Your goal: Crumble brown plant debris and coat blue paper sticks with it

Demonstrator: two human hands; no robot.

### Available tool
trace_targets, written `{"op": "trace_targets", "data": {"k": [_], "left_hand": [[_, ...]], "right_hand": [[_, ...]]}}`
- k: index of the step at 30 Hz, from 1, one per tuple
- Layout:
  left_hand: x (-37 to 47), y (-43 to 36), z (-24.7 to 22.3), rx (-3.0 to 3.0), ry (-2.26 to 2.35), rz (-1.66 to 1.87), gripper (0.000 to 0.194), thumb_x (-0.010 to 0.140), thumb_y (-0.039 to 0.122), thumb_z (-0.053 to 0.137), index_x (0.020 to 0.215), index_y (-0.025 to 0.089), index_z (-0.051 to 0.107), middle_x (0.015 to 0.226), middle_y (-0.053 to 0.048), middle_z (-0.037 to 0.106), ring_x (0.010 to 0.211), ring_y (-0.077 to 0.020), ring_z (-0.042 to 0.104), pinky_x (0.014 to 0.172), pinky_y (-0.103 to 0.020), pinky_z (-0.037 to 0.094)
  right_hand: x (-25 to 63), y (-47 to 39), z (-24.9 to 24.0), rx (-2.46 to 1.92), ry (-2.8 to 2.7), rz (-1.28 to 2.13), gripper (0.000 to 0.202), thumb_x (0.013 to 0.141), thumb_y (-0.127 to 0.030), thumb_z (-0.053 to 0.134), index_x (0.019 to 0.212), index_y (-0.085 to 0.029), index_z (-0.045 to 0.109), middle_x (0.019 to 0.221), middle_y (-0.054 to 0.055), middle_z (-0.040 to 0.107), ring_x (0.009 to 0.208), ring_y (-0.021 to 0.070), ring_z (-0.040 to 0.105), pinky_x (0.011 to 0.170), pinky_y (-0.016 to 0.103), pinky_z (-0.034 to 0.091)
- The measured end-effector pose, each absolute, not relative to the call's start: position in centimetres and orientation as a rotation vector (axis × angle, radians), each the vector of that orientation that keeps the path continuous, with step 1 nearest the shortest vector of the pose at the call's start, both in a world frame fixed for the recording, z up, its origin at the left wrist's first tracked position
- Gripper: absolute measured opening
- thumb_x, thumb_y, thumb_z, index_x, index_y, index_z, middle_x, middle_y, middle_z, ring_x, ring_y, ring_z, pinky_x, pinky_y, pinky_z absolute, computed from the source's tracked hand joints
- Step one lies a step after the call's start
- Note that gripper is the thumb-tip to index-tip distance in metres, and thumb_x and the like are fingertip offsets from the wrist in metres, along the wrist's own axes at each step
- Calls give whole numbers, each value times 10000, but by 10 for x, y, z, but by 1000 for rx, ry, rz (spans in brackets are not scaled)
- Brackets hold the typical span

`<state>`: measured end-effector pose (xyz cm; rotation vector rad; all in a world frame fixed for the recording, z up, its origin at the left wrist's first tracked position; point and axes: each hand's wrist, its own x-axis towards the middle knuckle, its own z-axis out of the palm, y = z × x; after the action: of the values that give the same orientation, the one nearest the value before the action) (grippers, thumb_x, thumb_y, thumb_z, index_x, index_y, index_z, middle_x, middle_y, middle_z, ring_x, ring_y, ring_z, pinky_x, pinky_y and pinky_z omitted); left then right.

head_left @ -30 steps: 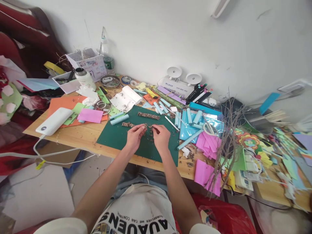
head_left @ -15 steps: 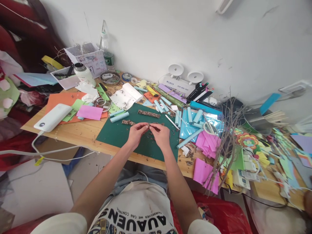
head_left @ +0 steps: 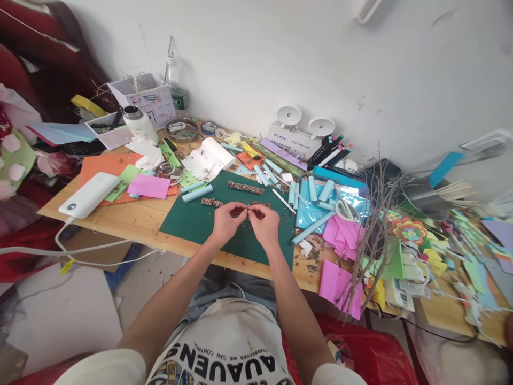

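Observation:
My left hand [head_left: 227,221] and my right hand [head_left: 264,222] meet fingertip to fingertip above a dark green cutting mat [head_left: 188,216]. Both are closed in a pinch; whatever sits between the fingertips is too small to make out. Just behind the hands lies a roll coated in brown flakes [head_left: 211,202], partly covered by my left hand. Another flake-covered roll [head_left: 245,187] rests farther back on the mat. Brown crumbs are scattered around them. Left of these, a plain light blue paper roll [head_left: 197,193] lies at the mat's edge.
Several blue rolls, scissors [head_left: 347,210] and pink crepe paper [head_left: 340,289] crowd the right, beside upright dry twigs [head_left: 374,240]. A white power bank [head_left: 88,195], its cable hanging off the table, lies left. A white bottle [head_left: 140,125] and a router [head_left: 294,140] stand behind.
My fingertips have shifted slightly down and stay pressed together, with the fingers more curled. The whole view has moved a little; the things on the table lie as before.

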<state>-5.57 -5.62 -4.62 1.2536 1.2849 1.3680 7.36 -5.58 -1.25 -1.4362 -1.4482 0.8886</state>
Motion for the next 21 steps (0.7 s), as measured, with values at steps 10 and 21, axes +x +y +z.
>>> {"op": "trace_targets", "data": {"k": [10,21], "left_hand": [[-40,-59,-46,989,1269,1519,175,742,312,729,843,170,717,832,-48,720,753,-166,660,725,-289,534],[-49,-55,-40,790,1066,1393,300,682,361,811,912,173,765,888,-60,748,763,-158,654,755,-292,530]], "right_hand": [[53,-52,-40,-1341,-856,1071,192,653,-333,669,745,-164,676,744,57,722,674,181,653,678,324,566],[63,-52,-31,-1321,-1024,1028,214,740,-363,652,819,-168,689,826,68,738,751,193,675,740,341,577]]}}
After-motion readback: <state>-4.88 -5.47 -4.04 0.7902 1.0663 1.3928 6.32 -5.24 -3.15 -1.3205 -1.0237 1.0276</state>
